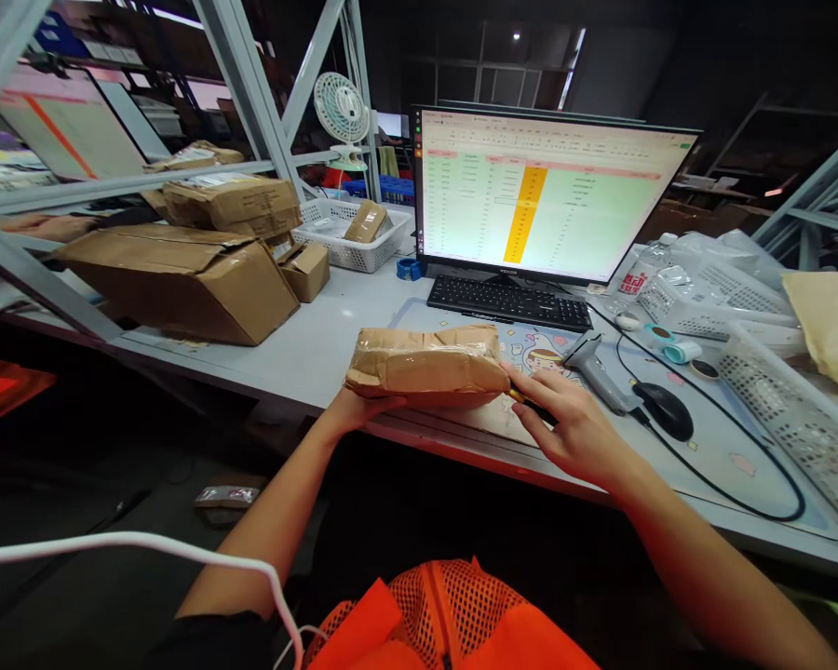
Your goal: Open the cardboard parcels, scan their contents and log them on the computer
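A taped, somewhat crumpled cardboard box (429,361) is held at the desk's front edge. My left hand (356,409) grips its lower left corner, with the fingers partly hidden beneath it. In my right hand (565,419) is a box cutter (534,407) with a yellow and black handle. Its tip meets the right end of the box; the blade itself cannot be made out. A grey barcode scanner (601,372) lies just beyond my right hand on a printed desk mat (726,447).
Behind the box stand a keyboard (508,302) and a monitor (545,205). Cardboard boxes (182,279) are piled at left beside a white basket (370,253). At right are a mouse (663,411), a looping cable, a perforated basket (796,400) and a bottle (646,265).
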### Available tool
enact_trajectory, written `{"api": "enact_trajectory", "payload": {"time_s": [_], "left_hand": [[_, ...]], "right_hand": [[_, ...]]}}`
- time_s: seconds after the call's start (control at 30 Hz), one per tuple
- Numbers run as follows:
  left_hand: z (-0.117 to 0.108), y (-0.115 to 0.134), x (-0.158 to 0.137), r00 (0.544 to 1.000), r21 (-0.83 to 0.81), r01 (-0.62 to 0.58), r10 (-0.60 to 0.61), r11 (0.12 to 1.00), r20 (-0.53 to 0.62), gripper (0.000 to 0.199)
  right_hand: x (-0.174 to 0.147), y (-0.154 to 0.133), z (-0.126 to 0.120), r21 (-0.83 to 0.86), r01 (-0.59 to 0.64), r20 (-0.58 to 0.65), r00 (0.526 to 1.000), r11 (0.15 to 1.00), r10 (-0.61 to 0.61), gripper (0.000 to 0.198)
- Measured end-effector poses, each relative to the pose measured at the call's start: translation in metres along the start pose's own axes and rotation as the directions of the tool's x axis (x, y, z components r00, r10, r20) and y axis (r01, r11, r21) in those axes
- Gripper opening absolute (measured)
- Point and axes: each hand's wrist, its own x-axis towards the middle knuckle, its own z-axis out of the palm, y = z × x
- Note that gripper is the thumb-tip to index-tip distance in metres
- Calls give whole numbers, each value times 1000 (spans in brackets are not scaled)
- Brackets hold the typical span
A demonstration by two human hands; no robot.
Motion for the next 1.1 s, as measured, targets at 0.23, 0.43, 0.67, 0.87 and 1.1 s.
{"api": "enact_trajectory", "payload": {"time_s": [0.23,0.43,0.67,0.87,1.1], "left_hand": [[-15,15,1,953,95,-245,257,965,-160,122],[-32,110,-22,869,781,-263,491,566,-64,91],[11,158,-31,942,921,-193,326,340,78,85],[20,159,-37,940,933,-186,331,308,78,90],[24,159,-41,936,935,-189,344,300,79,83]], "right_hand": [[-10,47,-11,10,-215,-34,976,977,215,54],[1,53,-32,-132,-465,-21,884,875,467,52],[45,-20,-3,-279,-300,126,930,912,345,48],[61,-43,9,-367,-347,155,892,863,425,57],[68,-49,12,-362,-375,176,871,853,458,35]]}}
